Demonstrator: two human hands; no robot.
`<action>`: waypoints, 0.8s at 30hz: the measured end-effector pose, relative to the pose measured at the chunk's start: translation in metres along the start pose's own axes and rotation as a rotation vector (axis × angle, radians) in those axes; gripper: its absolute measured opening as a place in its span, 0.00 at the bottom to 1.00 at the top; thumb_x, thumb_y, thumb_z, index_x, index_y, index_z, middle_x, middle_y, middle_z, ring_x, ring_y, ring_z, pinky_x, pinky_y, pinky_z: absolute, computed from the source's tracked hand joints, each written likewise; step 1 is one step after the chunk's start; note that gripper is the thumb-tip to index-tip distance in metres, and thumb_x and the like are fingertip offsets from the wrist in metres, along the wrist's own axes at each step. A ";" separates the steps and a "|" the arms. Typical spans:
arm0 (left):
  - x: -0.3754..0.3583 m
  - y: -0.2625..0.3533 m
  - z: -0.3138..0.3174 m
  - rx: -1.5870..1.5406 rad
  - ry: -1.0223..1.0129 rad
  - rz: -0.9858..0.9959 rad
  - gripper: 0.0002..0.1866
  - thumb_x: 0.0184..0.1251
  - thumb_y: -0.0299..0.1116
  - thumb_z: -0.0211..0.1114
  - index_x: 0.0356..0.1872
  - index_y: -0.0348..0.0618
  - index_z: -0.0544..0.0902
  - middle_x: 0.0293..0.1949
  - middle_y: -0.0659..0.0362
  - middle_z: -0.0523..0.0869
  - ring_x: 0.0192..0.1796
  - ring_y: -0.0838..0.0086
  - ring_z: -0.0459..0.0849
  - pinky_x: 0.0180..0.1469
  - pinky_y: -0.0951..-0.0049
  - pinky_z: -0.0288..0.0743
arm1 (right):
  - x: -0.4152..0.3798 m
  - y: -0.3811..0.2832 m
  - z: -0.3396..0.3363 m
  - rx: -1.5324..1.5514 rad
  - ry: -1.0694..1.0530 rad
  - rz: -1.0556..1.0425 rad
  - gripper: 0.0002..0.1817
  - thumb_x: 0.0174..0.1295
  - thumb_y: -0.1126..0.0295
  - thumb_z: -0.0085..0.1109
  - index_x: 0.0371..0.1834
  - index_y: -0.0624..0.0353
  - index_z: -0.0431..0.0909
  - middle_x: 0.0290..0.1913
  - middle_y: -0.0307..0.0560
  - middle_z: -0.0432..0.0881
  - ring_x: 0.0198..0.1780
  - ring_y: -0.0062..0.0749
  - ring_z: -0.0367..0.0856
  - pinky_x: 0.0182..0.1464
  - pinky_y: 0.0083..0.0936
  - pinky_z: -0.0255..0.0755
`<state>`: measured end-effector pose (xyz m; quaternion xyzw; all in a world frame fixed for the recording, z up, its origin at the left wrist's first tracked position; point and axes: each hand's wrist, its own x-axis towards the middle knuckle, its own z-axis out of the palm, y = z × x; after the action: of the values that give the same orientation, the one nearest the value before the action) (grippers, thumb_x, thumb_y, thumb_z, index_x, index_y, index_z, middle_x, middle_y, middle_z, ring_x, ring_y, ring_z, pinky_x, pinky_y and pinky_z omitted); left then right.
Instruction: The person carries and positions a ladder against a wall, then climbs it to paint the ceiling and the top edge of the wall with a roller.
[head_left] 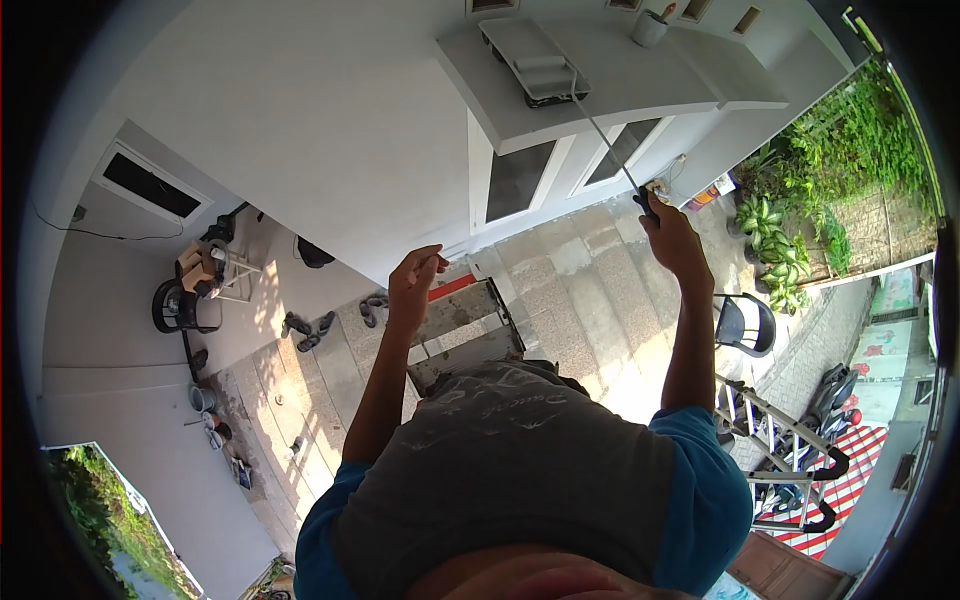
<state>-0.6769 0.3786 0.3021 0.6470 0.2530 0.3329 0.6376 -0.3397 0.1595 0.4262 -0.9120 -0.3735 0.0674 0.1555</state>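
My right hand (672,238) is closed around the dark handle of a paint roller (610,145), whose long thin metal rod reaches up and away to the left. The pale roller head rests in a paint tray (515,42) on a grey ledge (620,95) jutting from the wall. My left hand (412,278) hangs in the air near the wall corner, fingers loosely bent and somewhat apart, with nothing visible in them. Farther along the ledge stands a small paint pot (650,30) with a brush handle sticking out.
Beneath me is a worn platform (455,320) with a red strip, high above the tiled floor (570,300). A folding ladder (770,450) and a black chair (745,325) are to the right. Sandals (308,330) and a cluttered stool (238,275) are lower left. Windows (520,180) sit below the ledge.
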 end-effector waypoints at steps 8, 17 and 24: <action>0.003 -0.001 0.002 -0.035 -0.012 0.024 0.14 0.77 0.31 0.56 0.55 0.34 0.80 0.39 0.56 0.85 0.43 0.75 0.81 0.50 0.72 0.73 | 0.032 -0.012 0.025 -0.006 0.079 -0.058 0.25 0.68 0.62 0.57 0.67 0.56 0.72 0.47 0.59 0.85 0.50 0.53 0.84 0.51 0.43 0.77; 0.001 0.002 0.001 -0.053 0.019 0.016 0.14 0.76 0.30 0.56 0.55 0.31 0.80 0.40 0.55 0.86 0.45 0.74 0.82 0.52 0.72 0.75 | -0.018 -0.013 0.004 -0.047 0.109 -0.004 0.25 0.69 0.62 0.56 0.68 0.55 0.72 0.42 0.58 0.86 0.45 0.54 0.85 0.47 0.45 0.77; 0.006 0.001 0.009 -0.067 -0.014 0.017 0.14 0.76 0.29 0.56 0.54 0.31 0.80 0.40 0.55 0.86 0.45 0.74 0.82 0.53 0.71 0.75 | -0.041 -0.006 -0.002 -0.071 0.085 0.000 0.25 0.68 0.62 0.56 0.68 0.54 0.72 0.42 0.58 0.86 0.45 0.53 0.85 0.48 0.45 0.77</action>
<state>-0.6662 0.3767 0.3040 0.6298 0.2318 0.3422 0.6577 -0.3725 0.1339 0.4300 -0.9191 -0.3686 0.0154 0.1386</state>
